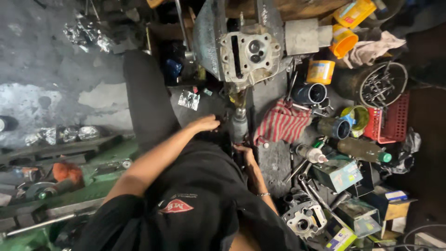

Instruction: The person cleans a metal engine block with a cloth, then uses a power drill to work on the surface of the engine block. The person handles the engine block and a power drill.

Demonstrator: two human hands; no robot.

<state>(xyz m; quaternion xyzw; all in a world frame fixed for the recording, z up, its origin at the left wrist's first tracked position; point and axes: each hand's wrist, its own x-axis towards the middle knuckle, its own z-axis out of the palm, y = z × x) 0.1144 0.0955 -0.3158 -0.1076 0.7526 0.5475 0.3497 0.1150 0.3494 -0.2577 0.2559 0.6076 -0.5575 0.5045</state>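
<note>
A worker's left hand rests, fingers curled, beside a grey metal cylinder below the clamped engine cylinder head; the right hand grips the cylinder's base; a striped rag lies alongside.

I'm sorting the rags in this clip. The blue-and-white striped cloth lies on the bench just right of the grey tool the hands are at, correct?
Not quite: the head view shows the striped cloth is red and white, not blue. It does lie on the bench just right of the grey tool, near the left hand and right hand.
</note>
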